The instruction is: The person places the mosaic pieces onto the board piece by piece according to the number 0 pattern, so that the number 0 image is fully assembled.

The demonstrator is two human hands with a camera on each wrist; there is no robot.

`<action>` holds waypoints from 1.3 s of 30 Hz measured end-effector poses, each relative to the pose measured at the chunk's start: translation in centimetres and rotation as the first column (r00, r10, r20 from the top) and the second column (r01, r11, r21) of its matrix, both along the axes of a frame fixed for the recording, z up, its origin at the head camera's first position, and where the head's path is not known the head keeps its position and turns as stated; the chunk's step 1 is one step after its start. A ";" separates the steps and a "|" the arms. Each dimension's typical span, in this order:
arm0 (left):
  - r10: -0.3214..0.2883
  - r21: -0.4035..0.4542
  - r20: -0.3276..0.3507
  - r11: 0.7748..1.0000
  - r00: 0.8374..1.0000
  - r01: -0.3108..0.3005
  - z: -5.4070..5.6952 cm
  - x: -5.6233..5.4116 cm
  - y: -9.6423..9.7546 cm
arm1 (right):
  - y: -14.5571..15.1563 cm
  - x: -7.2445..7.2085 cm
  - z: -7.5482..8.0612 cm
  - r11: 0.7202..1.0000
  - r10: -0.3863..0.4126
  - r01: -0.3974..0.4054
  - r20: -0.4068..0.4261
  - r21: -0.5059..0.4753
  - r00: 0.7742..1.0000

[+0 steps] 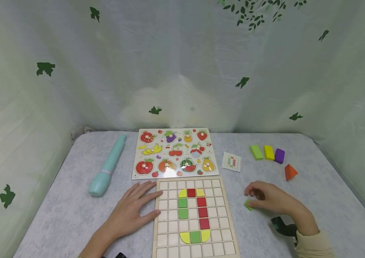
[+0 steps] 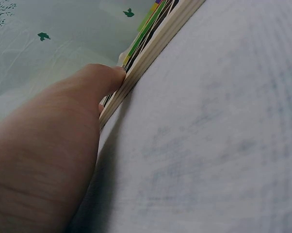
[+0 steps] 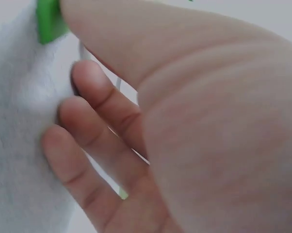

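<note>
In the head view, a wooden grid board [image 1: 173, 226] lies at the front centre, with green, red and yellow pieces forming a ring shape in its squares. My left hand [image 1: 134, 206] rests beside its left edge, fingers spread, fingertips and thumb touching the frame. The left wrist view shows the thumb [image 2: 100, 80] against the board's side. Right of the board, my right hand [image 1: 271, 197] holds a small green block [image 1: 248, 205] at the thumb tip, low over the table. In the right wrist view the green block [image 3: 50, 22] is partly cut off; the index finger is hidden.
A fruit puzzle board [image 1: 163, 173] lies behind the grid. Right of it are a pattern card [image 1: 231, 162], a green block [image 1: 256, 152], a yellow block [image 1: 269, 152], a purple block [image 1: 279, 156] and an orange triangular block [image 1: 290, 172]. A teal bottle-shaped object [image 1: 106, 170] lies at left.
</note>
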State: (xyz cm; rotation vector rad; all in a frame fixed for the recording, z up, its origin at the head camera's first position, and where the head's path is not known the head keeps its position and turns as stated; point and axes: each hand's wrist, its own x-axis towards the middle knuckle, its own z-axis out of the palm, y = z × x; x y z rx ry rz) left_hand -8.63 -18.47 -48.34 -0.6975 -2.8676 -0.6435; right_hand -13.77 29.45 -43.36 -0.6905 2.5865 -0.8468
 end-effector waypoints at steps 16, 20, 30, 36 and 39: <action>0.000 0.009 -0.006 1.000 1.000 0.000 0.1 0.0 0.1 | -0.5 0.2 -0.2 0.999 0.037 -0.036 0.020 -0.040 0.999; 0.002 0.006 0.002 1.000 1.000 -0.002 0.0 0.0 0.1 | -0.3 0.2 -0.2 0.996 0.065 -0.064 0.029 -0.054 0.997; -0.001 0.015 0.001 1.000 1.000 0.001 0.0 0.0 0.0 | -1.3 0.0 -0.5 0.998 0.045 -0.046 -0.029 -0.049 0.999; 0.004 0.011 0.003 1.000 1.000 -0.004 -0.1 0.0 0.0 | -2.5 0.1 -0.8 0.998 0.033 -0.037 -0.069 -0.055 0.997; 0.007 0.004 0.006 1.000 1.000 -0.007 -0.1 0.0 0.0 | -3.0 0.2 -1.0 0.998 0.035 -0.039 -0.080 -0.052 0.996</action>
